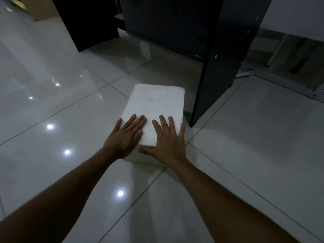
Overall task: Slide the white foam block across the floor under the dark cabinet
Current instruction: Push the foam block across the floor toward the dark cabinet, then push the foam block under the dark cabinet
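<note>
A white foam block (156, 100) lies on the glossy tiled floor (52, 106), its long side pointing toward the dark cabinet (175, 23). My left hand (125, 135) lies flat on the block's near top, fingers spread. Beside it my right hand (167, 142) also rests flat on top, its thumb against the near face. The block's far end sits just in front of the gap between the cabinet's side panels, close to the right panel (219, 76).
The cabinet's left panel (84, 20) stands at the far left. A raised back board spans between the panels above the floor. White metal frame legs (273, 50) and a floor rail (298, 88) lie to the right.
</note>
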